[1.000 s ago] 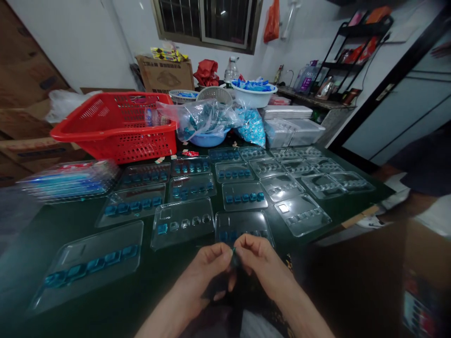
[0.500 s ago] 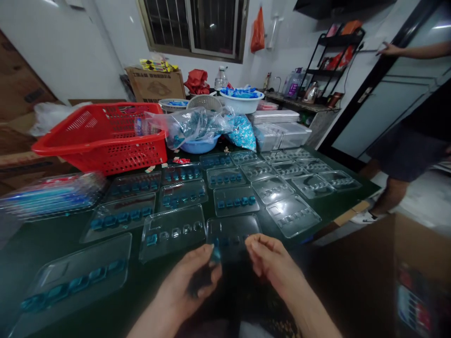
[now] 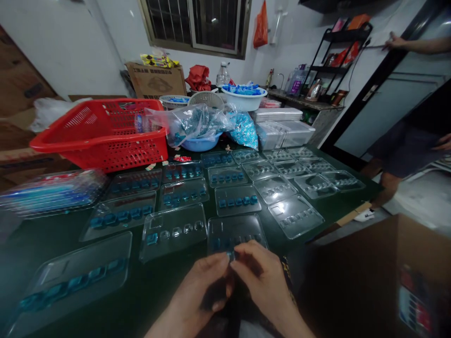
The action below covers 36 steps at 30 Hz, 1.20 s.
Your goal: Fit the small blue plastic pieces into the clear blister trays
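My left hand and my right hand meet at the near edge of the dark table, fingertips pinched together on a small blue piece. They hover just over the nearest clear plastic tray, which has blue pieces in some of its pockets. To its left lies another clear tray with one blue piece in its leftmost pocket. Several more clear trays spread across the table, the left ones filled with blue pieces, the right ones empty.
A red basket stands at the back left beside a stack of filled trays. Bags and a bowl of blue pieces sit behind the trays. A cardboard box is at my right. Another person stands by the door.
My hands parted half a second ago, the left keeping the blue piece, and have come back together over the nearest tray. The view shifted slightly; the other person stepped into view.
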Tool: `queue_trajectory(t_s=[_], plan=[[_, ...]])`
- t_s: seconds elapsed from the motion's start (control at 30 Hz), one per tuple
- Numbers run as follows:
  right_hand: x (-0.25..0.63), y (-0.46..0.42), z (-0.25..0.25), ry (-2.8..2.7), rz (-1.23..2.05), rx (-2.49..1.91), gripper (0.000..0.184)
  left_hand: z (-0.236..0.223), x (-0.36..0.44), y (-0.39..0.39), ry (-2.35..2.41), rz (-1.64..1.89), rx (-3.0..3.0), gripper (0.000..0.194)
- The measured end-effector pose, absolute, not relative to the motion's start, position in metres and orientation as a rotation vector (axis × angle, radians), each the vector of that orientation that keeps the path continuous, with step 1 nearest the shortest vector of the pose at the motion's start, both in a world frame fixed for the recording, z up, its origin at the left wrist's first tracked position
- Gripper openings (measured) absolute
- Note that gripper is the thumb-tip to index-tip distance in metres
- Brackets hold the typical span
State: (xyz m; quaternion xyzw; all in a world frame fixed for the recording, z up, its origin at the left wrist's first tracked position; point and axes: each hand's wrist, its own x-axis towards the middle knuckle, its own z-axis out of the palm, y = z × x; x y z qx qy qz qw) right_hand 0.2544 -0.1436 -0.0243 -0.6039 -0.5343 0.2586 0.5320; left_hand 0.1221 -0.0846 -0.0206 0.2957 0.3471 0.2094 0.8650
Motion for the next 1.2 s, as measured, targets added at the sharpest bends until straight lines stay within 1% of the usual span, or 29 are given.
queue_trajectory(t_s=[0.1,0.23,0.3,0.37,0.5,0.67,0.8,1.0,1.2], plan=[[0.250,-0.142,-0.026,-1.209,0.682,-1.452,0.010,-0.020,0.125,-0.089,0.828,0.490,0.706,0.014],[0.246,-0.142,-0.027,-1.095,0.828,-1.470,0.006,-0.019,0.129,-0.093,0.872,0.494,0.705,0.017],[0.251,-0.144,-0.026,-1.080,0.848,-1.485,0.006,-0.019,0.130,-0.092,0.863,0.467,0.694,0.019],[0.262,-0.146,-0.024,-1.061,0.797,-1.520,0.007,-0.019,0.128,-0.089,0.809,0.465,0.648,0.021],[0.290,-0.146,-0.023,-1.042,0.576,-1.612,0.012,-0.014,0.115,-0.074,0.743,0.535,0.385,0.022],[0.301,-0.133,-0.039,-1.334,0.501,-1.645,0.014,-0.002,0.097,-0.062,0.774,0.605,0.140,0.022],[0.295,-0.123,-0.048,-1.485,0.458,-1.658,0.018,0.001,0.094,-0.061,0.800,0.651,0.126,0.020],[0.287,-0.117,-0.044,-1.659,0.374,-1.687,0.023,-0.002,0.096,-0.059,0.806,0.648,0.111,0.018],[0.279,-0.113,-0.043,-1.844,0.156,-1.836,0.023,-0.004,0.099,-0.058,0.794,0.626,0.098,0.017]])
